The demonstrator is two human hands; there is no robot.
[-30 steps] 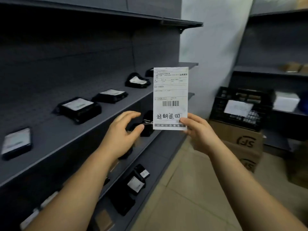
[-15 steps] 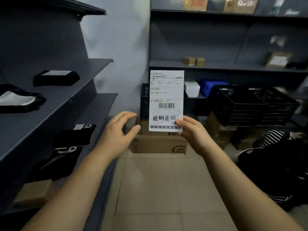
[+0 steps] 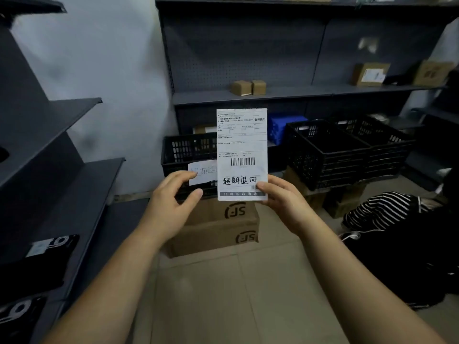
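A white shipping label (image 3: 242, 145) with a barcode and black handwritten characters stands upright in front of me. My right hand (image 3: 283, 202) pinches its lower right corner between thumb and fingers. My left hand (image 3: 171, 204) hovers just left of the label, fingers loosely curved and apart, holding nothing. Behind the label sits a black plastic crate (image 3: 183, 150) with a white handwritten paper tag (image 3: 202, 173) on its front.
The crate rests on stacked SF cardboard boxes (image 3: 221, 227). More black crates (image 3: 347, 150) stand at the right. Grey shelving (image 3: 298, 91) with small cartons lines the back wall. Shelves with black parcels (image 3: 47, 247) run along the left. A striped garment (image 3: 380, 209) lies low right.
My view has swung from the left shelves to the back wall and come closer to the labelled crate. Both hands keep their pose around the label.
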